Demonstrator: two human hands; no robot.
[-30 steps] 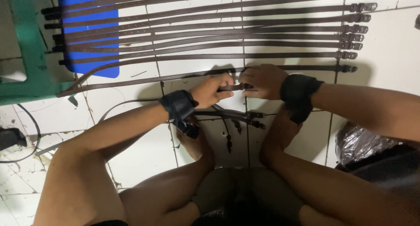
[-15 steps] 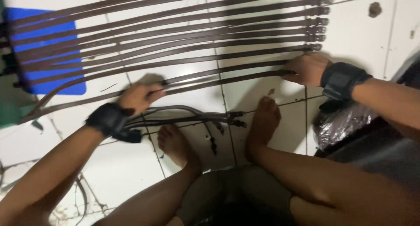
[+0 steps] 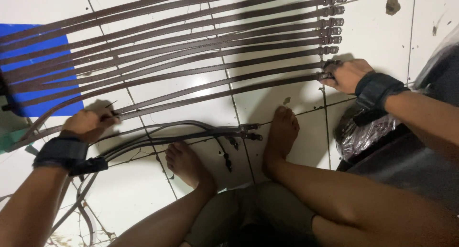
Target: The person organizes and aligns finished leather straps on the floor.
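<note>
Since the earlier frame both hands have moved further apart along the nearest strap (image 3: 215, 93): the left hand (image 3: 88, 124) now sits lower and further left, the right hand (image 3: 348, 75) at the buckle end.

The nearest strap is a dark brown leather strip lying flat on the white tiled floor (image 3: 382, 27), lowest in a row of parallel straps (image 3: 191, 36). The left hand's grip is clenched on the strap's plain end, fingers curled over it. The right hand's grip is clenched on the buckle end, level with the column of buckles (image 3: 332, 24) above it.

The far ends of the straps overlap a blue mat (image 3: 43, 60) at the left edge. Below the nearest strap, a bundle of loose straps (image 3: 191, 132) curves across the floor, just beside two bare feet (image 3: 282, 132). Open tile shows between the bundle and the nearest strap. A dark plastic bag (image 3: 363, 132) lies near the right wrist, which wears a black band (image 3: 375, 90).
</note>
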